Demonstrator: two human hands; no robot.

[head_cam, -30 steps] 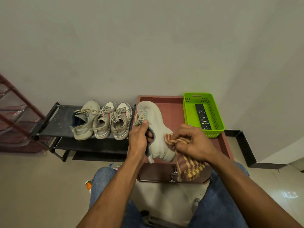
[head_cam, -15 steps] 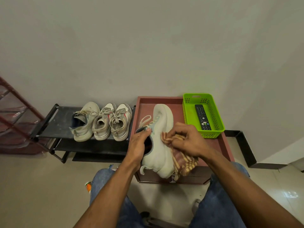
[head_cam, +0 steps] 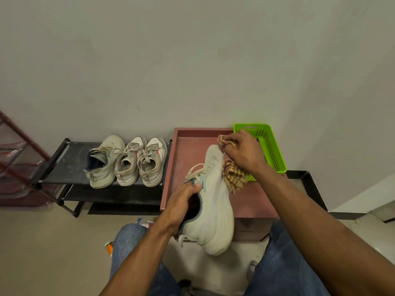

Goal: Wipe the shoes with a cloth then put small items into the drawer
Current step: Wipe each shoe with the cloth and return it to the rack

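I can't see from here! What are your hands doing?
Left hand grips pale shoe at its opening. Right hand rubs checked cloth on its toe. Nothing blocking.

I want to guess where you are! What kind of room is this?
Probably a home entryway or shoe corner. A low black shoe rack holding three sneakers stands against a plain wall, beside a small reddish cabinet with a green basket.

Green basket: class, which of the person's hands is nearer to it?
Right. The right hand, gripping the checked cloth, overlaps the green basket; the left hand holds the shoe further away.
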